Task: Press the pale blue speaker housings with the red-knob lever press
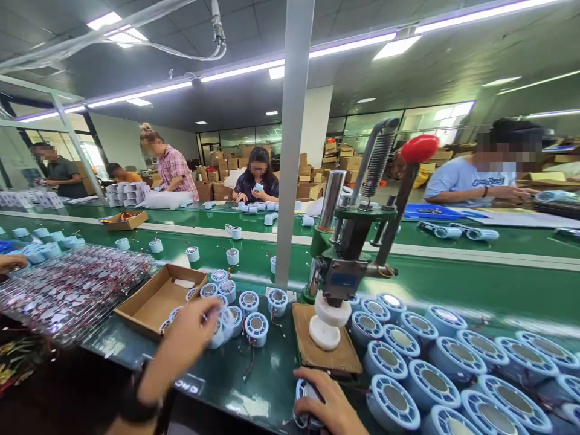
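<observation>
1. Round unit: pale blue, squat; placed at the near edge of the green bench; face partly covered by fingers, exact tilt not determinable.
2. Right hand: curled over that unit, by which it is grasped.
3. Matching units, right: closely grouped; grey discs faced upward, short axes upright.
4. Left hand: blurred, extended at the left cluster; whether anything is gripped cannot be told.
5. Cardboard box, left, farther: open; units and a white piece contained.

The right grip clasps a blue housing (green press beyond).
</observation>
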Tool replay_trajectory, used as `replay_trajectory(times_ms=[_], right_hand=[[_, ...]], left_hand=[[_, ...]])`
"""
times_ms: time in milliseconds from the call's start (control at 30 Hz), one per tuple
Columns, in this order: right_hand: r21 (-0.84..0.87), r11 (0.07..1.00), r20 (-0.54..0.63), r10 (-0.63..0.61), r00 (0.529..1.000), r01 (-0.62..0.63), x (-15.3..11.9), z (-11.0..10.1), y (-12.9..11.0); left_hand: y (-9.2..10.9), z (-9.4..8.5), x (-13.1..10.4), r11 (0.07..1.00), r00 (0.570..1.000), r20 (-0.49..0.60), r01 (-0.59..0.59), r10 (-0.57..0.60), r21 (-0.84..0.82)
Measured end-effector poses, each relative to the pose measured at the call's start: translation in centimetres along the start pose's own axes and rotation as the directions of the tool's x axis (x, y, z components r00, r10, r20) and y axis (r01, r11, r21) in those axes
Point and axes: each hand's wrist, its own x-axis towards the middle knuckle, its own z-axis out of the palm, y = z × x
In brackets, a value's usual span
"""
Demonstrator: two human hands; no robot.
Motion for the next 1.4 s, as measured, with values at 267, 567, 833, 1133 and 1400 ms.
replay_trajectory(times_ms=[267, 567, 833, 1133, 1400], right_hand=[[0.088, 0.991, -0.341, 0.128, 0.931, -0.104, -1.8, 2.5, 0.1], [0.145, 0.976, -0.442, 0.211, 0.872, -0.162, -2.3, 2.8, -0.5], [0.273, 0.936, -0.483, 0.334, 0.81, -0.223, -0.2, 5.7, -1.7], [0.39, 0.886, -0.366, 0.401, 0.84, -0.253, -0.2, 6.0, -1.2], [0.072, 0.974, -0.162, 0.222, 0.961, -0.213, -0.8, -0.1, -1.5]], left_hand=[[3.6, 14.5, -5.3, 0.971, 0.959, 0.158, -0.227, 0.236, -0.075], [1.8, 13.9, -5.5, 0.958, 0.952, 0.212, -0.172, 0.221, -0.23], [5.9, 12.7, -6.4, 0.913, 0.932, 0.237, -0.176, 0.276, -0.369], [6.0, 12.8, -6.6, 0.91, 0.918, 0.344, -0.041, 0.197, -0.412], [3.8, 16.5, -7.5, 0.868, 0.932, 0.274, -0.078, 0.239, -0.491]])
